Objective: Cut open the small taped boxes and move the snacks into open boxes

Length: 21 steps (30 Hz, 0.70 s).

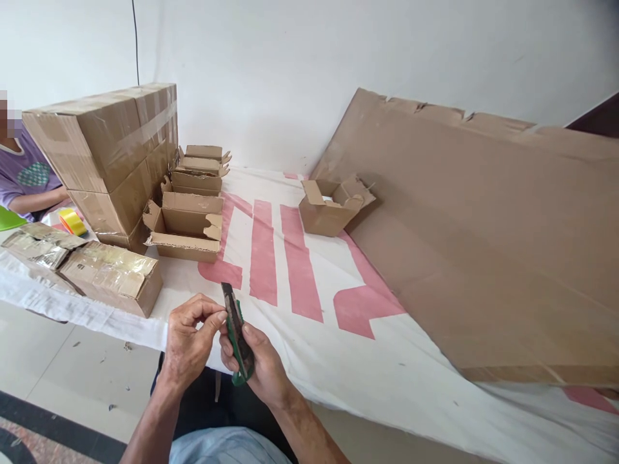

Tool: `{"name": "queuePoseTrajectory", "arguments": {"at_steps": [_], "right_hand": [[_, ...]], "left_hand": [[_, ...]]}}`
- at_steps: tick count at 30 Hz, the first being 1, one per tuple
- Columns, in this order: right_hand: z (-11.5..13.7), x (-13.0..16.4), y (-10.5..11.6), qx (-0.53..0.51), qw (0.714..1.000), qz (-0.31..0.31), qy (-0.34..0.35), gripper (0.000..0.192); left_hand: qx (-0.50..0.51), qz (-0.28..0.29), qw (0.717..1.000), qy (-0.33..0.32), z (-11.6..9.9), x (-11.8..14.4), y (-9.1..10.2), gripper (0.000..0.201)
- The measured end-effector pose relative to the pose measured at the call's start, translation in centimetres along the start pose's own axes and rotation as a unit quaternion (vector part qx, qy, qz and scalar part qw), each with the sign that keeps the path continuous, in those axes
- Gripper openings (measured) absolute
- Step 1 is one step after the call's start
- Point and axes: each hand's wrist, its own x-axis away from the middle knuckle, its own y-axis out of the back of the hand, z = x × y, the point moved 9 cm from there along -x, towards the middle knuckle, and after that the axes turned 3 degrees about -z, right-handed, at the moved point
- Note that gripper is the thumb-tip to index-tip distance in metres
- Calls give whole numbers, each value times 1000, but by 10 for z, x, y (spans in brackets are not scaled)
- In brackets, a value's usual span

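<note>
Utility knife [236, 332] gripped in right hand [258, 367], blade end up; left hand [191, 335] pinching near blade. Slip risk: cut fingertips, blade close to thumb.

Left of the grip lie two flattened taped cartons [82, 264], beyond them stacked sealed boxes [109, 151] and open small boxes [188, 225], a yellow tape roll [72, 221], and right, a large cardboard sheet [483, 245] on white cloth [387, 361].

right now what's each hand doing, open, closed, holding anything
Left hand: fingers pinched together at the blade end of the green utility knife, touching it.
Right hand: closed around the utility knife's handle, holding it.
</note>
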Motion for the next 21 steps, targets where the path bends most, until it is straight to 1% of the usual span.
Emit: {"name": "queuePoseTrajectory", "arguments": {"at_steps": [2, 3, 4, 5, 6, 7, 8, 10, 11, 12, 13, 14, 15, 17, 21], "right_hand": [[5, 0, 2, 35, 999, -9, 22, 49], [12, 1, 4, 75, 996, -15, 47, 48], [22, 2, 5, 133, 987, -19, 84, 46], [35, 4, 4, 203, 970, -20, 135, 43], [49, 7, 2, 280, 940, -19, 194, 37], [63, 12, -2, 355, 899, -17, 256, 30], [75, 17, -5, 421, 850, -17, 316, 24], [92, 28, -11, 517, 753, -22, 407, 26], [97, 32, -13, 552, 711, -26, 436, 30], [101, 35, -15, 580, 675, -28, 456, 32], [104, 37, -17, 603, 644, -28, 470, 32], [106, 38, -19, 620, 620, -26, 480, 32], [108, 39, -21, 633, 602, -23, 486, 31], [112, 40, -25, 651, 578, -16, 492, 28], [114, 40, -31, 676, 550, -5, 490, 25]], "left_hand": [[-15, -3, 1000, 3, -1, -2, 0, 21], [-15, -6, 1000, 8, 0, -2, 1, 22], [-9, -12, 1000, 16, 3, -3, 4, 22], [3, -21, 999, 27, 7, -4, 7, 20], [19, -31, 999, 41, 13, -5, 11, 19], [34, -40, 997, 58, 19, -6, 16, 17], [48, -49, 995, 75, 26, -6, 20, 16], [71, -58, 991, 102, 36, -7, 29, 18], [81, -59, 989, 110, 39, -7, 33, 21], [93, -58, 988, 113, 40, -8, 36, 23], [106, -55, 986, 113, 40, -8, 38, 27], [120, -50, 985, 113, 39, -9, 40, 31], [131, -42, 984, 112, 36, -10, 41, 34], [144, -20, 984, 108, 31, -11, 40, 40], [114, 17, 987, 116, 25, -12, 32, 35]]}}
